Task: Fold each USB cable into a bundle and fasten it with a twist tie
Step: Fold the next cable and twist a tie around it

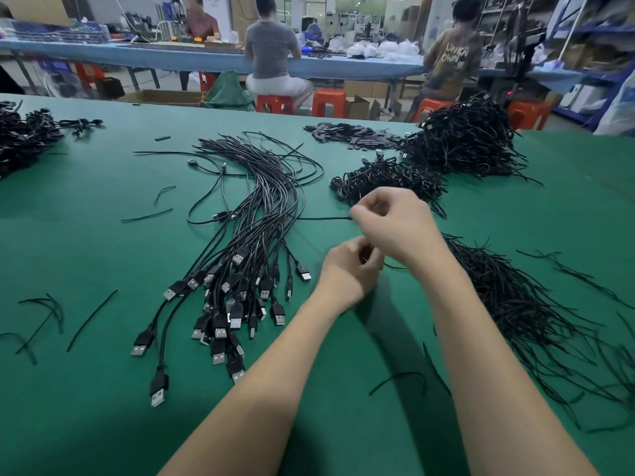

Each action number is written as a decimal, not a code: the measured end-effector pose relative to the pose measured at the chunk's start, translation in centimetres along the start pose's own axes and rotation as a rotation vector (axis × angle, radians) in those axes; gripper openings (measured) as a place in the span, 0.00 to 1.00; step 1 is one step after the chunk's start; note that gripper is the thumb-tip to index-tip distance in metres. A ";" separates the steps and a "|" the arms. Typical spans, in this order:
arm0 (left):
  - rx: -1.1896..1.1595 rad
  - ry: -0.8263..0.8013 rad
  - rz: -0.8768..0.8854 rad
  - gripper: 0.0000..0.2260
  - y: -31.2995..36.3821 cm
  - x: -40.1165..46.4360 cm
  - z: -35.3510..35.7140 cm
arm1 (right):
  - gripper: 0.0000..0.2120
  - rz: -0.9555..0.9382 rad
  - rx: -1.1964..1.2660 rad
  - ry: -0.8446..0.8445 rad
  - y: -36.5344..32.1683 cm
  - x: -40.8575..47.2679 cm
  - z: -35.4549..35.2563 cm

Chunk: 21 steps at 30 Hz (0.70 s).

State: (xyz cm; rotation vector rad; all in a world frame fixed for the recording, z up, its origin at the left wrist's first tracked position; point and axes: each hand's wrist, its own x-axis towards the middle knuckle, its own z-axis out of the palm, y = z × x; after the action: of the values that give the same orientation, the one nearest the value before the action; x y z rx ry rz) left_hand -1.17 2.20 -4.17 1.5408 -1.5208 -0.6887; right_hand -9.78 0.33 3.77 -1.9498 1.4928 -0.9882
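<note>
Beyond my hands the workshop runs deep: a long blue bench (192, 58) with three seated people (271, 49) at it, orange plastic stools (329, 102) beneath, metal shelving off to the right. Under my arms lies the green table mat (86, 235), flat and matte. Far ahead and right of my hands rises a tangled mound of tied bundles (464, 139), glossy black. Left of my hands a sheaf of loose USB cables (254, 214) fans out, its silver-tipped plugs pointing back towards me. By my right forearm lies a wiry heap of twist ties (515, 297), thin and straight. My right hand (395, 225) pinches a thin black strand (323, 218) that stretches left. My left hand (350, 269), just below it, curls round something dark I cannot make out.
</note>
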 end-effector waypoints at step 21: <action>-0.332 0.112 0.254 0.13 4.8 1.3 -2.3 | 0.30 0.131 0.516 -0.240 3.9 -0.5 -0.1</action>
State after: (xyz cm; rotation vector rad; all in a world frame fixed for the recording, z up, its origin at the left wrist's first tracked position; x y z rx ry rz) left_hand -1.56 1.84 1.31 1.0988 -1.4059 -0.6573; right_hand -12.24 -0.29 0.83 -1.5185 1.0832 -0.9307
